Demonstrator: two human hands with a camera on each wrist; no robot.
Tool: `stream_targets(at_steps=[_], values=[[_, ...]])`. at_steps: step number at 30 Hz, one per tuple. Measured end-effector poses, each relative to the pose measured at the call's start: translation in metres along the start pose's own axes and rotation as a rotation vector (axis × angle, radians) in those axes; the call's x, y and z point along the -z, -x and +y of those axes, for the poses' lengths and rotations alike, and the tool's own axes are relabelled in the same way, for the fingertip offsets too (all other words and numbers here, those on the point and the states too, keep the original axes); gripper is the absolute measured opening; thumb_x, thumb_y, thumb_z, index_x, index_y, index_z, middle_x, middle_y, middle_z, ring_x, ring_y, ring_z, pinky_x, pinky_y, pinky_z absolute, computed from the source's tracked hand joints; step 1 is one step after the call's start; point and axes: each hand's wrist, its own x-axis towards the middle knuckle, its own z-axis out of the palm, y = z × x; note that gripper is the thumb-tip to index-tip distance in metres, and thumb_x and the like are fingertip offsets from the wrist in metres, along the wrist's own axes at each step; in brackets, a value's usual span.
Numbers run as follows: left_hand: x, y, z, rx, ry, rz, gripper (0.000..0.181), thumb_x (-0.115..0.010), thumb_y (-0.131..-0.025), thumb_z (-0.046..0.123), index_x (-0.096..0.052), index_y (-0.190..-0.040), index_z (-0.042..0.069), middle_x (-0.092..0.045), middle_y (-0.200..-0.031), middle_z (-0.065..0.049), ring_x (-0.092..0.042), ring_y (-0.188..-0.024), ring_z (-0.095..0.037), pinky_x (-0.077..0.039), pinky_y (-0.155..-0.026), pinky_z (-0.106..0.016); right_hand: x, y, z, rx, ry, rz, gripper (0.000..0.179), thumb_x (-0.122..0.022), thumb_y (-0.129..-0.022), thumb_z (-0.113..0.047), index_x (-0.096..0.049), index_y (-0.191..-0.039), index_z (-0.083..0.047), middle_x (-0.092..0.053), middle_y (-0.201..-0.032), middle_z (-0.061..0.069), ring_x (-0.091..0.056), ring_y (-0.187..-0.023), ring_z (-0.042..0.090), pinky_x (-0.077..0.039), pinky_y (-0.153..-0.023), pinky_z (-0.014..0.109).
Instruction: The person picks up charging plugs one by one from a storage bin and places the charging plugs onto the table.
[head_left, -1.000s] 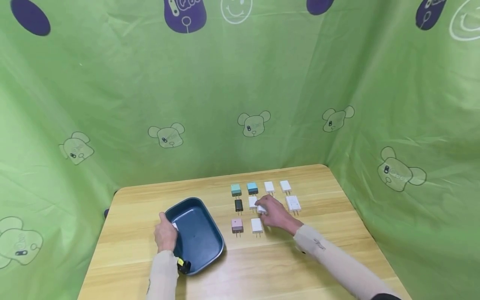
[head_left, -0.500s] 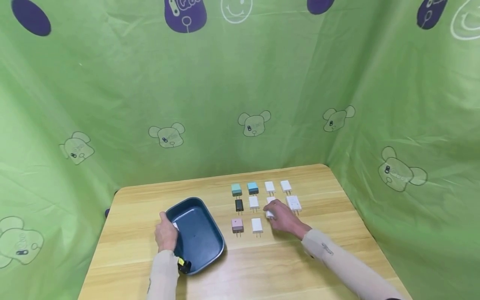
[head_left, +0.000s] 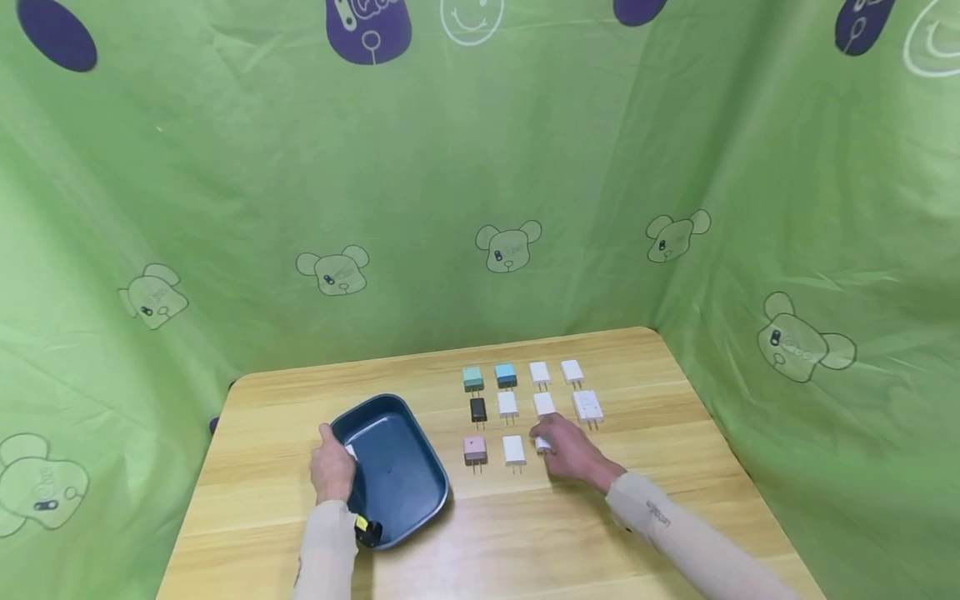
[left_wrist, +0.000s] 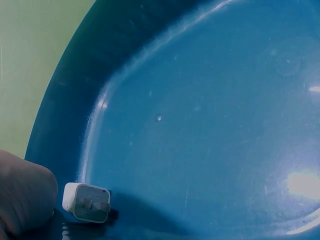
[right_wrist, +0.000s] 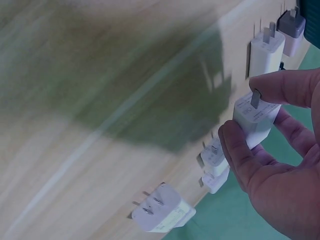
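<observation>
My left hand (head_left: 332, 467) grips the left rim of a dark blue plastic basin (head_left: 401, 479). Inside it, beside that hand, lies a white charger plug (left_wrist: 87, 202) with its prongs showing. My right hand (head_left: 573, 450) pinches another white charger plug (right_wrist: 255, 120) between thumb and fingers, low over the table at the right end of the front row. That row also has a pink charger (head_left: 475, 449) and a white one (head_left: 513, 449). Just behind the held plug lies a white charger (head_left: 543, 405) of the middle row, its near end hidden by my fingers.
Also in the middle row are a black charger (head_left: 477, 409), a white one (head_left: 507, 404) and a larger white one (head_left: 587, 405). The back row has green (head_left: 472, 378), blue (head_left: 506, 374) and two white chargers. Green curtains (head_left: 420, 317) border the wooden table (head_left: 262, 433).
My right hand has carried its white charger from beside the middle row rightward and toward me, to the front row's right end. The left hand and basin stay put.
</observation>
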Motion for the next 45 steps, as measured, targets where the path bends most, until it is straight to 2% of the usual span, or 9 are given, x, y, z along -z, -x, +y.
stream_targets(at_steps=[6,13,22,29,37,42,45], values=[[0.001,0.000,0.001,-0.001,-0.005,0.012,0.041,-0.048,-0.093,-0.001,-0.034,-0.131,0.003,-0.063,-0.089,-0.034,-0.063,-0.069,-0.041,-0.044,-0.051,-0.040,-0.002,0.003,0.003,0.016,-0.001,0.000,0.047,-0.068,-0.070,0.012,-0.072,-0.115,-0.002,-0.064,-0.130,0.023,-0.059,-0.126,0.040,-0.048,-0.109,0.054],[0.000,0.000,0.000,0.000,-0.006,0.011,0.041,-0.047,-0.093,-0.001,-0.034,-0.131,0.003,-0.063,-0.091,-0.035,-0.064,-0.071,-0.043,-0.045,-0.051,-0.042,-0.005,0.005,0.005,0.018,0.040,-0.010,0.045,-0.068,-0.068,0.013,-0.074,-0.110,-0.003,-0.068,-0.110,0.012,-0.063,-0.104,0.027,-0.055,-0.096,0.046],[-0.001,0.000,0.000,0.002,-0.006,0.009,0.041,-0.047,-0.093,-0.001,-0.034,-0.131,0.003,-0.063,-0.090,-0.034,-0.062,-0.070,-0.042,-0.044,-0.051,-0.040,-0.009,0.008,0.010,-0.019,0.049,-0.073,0.048,-0.065,-0.070,0.015,-0.074,-0.113,-0.005,-0.066,-0.125,0.020,-0.060,-0.118,0.040,-0.047,-0.107,0.055],[0.000,0.000,0.000,0.006,-0.005,0.003,0.042,-0.047,-0.093,-0.001,-0.033,-0.133,0.003,-0.063,-0.090,-0.033,-0.062,-0.069,-0.040,-0.043,-0.051,-0.038,-0.012,0.006,0.012,0.008,0.062,-0.080,0.047,-0.066,-0.071,0.015,-0.073,-0.113,-0.005,-0.065,-0.126,0.021,-0.057,-0.121,0.041,-0.044,-0.109,0.056],[0.001,0.001,0.001,0.001,-0.005,-0.001,0.041,-0.047,-0.094,-0.001,-0.033,-0.132,0.002,-0.063,-0.089,-0.033,-0.062,-0.069,-0.040,-0.043,-0.051,-0.038,-0.009,0.008,0.009,-0.015,0.051,-0.116,0.055,-0.064,-0.066,0.018,-0.072,-0.116,-0.005,-0.061,-0.131,0.024,-0.056,-0.120,0.044,-0.047,-0.106,0.056],[0.002,0.002,0.001,-0.005,-0.001,-0.001,0.040,-0.046,-0.094,-0.001,-0.033,-0.131,0.002,-0.063,-0.087,-0.032,-0.061,-0.067,-0.038,-0.042,-0.049,-0.037,-0.003,0.010,0.007,-0.008,0.007,-0.131,0.061,-0.061,-0.064,0.019,-0.072,-0.118,-0.005,-0.057,-0.136,0.029,-0.055,-0.124,0.047,-0.046,-0.107,0.060],[0.003,0.002,0.002,-0.008,-0.001,-0.006,0.040,-0.046,-0.094,-0.001,-0.033,-0.132,0.001,-0.062,-0.086,-0.032,-0.061,-0.066,-0.037,-0.041,-0.049,-0.036,0.001,0.012,0.006,-0.004,-0.019,-0.149,0.059,-0.064,-0.066,0.016,-0.071,-0.121,-0.005,-0.053,-0.140,0.031,-0.052,-0.127,0.050,-0.044,-0.108,0.063]])
